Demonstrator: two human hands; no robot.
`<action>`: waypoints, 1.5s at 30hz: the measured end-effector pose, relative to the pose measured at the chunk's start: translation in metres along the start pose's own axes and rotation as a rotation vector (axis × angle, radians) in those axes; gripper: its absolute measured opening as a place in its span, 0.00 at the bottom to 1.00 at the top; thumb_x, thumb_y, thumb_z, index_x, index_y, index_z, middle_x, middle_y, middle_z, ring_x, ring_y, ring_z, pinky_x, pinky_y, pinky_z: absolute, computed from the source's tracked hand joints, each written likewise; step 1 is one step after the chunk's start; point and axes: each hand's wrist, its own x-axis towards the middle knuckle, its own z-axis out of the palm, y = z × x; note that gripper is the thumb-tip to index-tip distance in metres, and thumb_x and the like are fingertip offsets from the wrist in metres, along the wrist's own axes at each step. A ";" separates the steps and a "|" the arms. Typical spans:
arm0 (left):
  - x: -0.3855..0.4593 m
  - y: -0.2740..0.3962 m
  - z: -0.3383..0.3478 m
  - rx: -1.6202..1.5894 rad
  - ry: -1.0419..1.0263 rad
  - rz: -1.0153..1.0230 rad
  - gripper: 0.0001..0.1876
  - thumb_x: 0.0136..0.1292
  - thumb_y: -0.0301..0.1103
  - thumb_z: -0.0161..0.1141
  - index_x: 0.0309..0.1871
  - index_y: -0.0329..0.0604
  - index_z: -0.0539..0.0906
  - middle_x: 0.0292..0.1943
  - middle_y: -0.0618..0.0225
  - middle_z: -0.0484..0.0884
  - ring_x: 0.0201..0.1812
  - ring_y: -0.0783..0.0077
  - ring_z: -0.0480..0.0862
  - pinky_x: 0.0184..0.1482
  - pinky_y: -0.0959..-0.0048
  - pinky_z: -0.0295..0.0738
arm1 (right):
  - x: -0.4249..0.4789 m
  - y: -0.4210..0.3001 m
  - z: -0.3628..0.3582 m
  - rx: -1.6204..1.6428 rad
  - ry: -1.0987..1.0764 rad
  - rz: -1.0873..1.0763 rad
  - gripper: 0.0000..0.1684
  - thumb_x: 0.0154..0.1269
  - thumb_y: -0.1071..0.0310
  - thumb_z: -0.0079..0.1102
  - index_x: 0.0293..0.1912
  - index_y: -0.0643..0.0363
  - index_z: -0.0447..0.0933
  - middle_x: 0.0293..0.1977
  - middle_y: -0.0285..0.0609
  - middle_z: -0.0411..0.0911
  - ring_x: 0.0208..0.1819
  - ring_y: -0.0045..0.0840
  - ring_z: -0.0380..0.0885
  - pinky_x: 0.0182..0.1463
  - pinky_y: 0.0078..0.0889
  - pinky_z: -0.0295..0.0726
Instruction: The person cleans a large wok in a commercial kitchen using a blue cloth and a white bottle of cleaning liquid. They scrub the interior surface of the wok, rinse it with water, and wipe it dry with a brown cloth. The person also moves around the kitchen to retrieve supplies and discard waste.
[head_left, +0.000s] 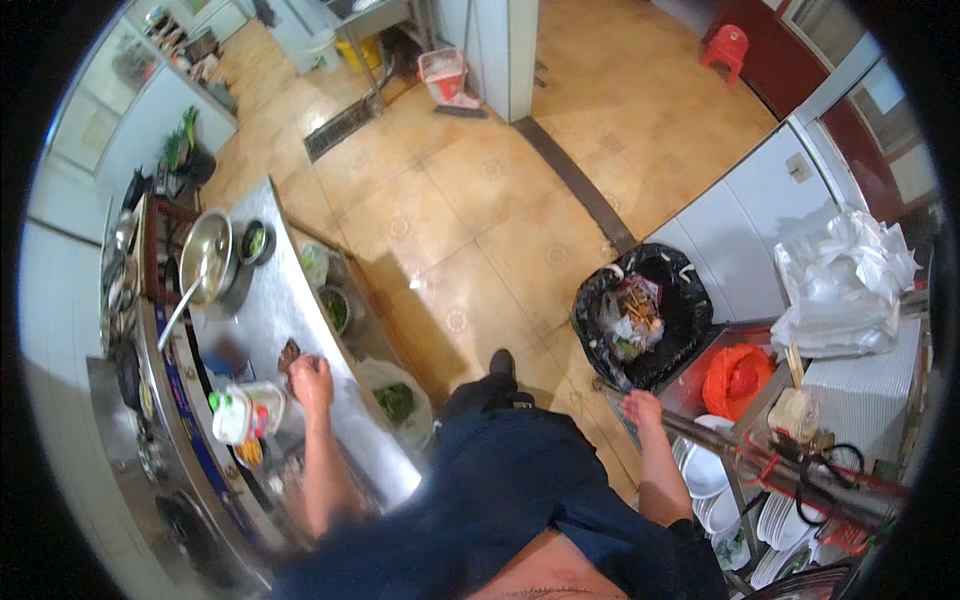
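Note:
My left hand (309, 382) is over the stainless steel counter (259, 300), its fingers curled against a small dark brown item (288, 354) that I cannot identify. Beside that wrist stands a white plastic jug (251, 412) with a green cap. A blurred blue round thing (225, 352) sits beyond the jug. Farther along are a large steel bowl (193, 244) with a long-handled ladle (180, 313) in it and a small metal bowl of chopped greens (256, 241). My right hand (643, 409) hangs loosely with nothing in it, near a black-lined trash bin (686, 352).
A lower shelf holds greens in a bowl (335, 309) and a plastic bag (394, 405). At right are a metal rack rail (701, 435), stacked white plates (709, 465), an orange bag (739, 381) and plastic bags (840, 285). A dustpan (444, 75) stands on the tiled floor (450, 217).

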 end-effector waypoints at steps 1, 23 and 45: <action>0.015 0.018 0.010 -0.021 -0.111 -0.153 0.15 0.63 0.39 0.62 0.47 0.41 0.85 0.49 0.51 0.85 0.46 0.47 0.84 0.50 0.59 0.79 | 0.011 0.005 -0.006 -0.001 0.043 0.082 0.08 0.67 0.67 0.58 0.44 0.58 0.78 0.33 0.43 0.82 0.30 0.29 0.82 0.33 0.33 0.84; 0.357 0.451 0.288 -0.601 -0.786 -0.309 0.09 0.62 0.32 0.59 0.34 0.34 0.83 0.25 0.55 0.85 0.17 0.65 0.84 0.26 0.67 0.82 | 0.326 -0.310 0.102 0.222 -0.142 0.145 0.05 0.71 0.73 0.53 0.41 0.63 0.77 0.28 0.47 0.77 0.24 0.31 0.77 0.20 0.32 0.74; 0.846 0.910 0.473 -0.381 -1.167 0.143 0.07 0.65 0.35 0.60 0.38 0.41 0.81 0.26 0.61 0.83 0.22 0.70 0.81 0.22 0.69 0.76 | 0.441 -0.526 0.259 -0.349 0.662 0.098 0.13 0.53 0.66 0.63 0.40 0.50 0.87 0.35 0.43 0.86 0.38 0.33 0.86 0.45 0.34 0.83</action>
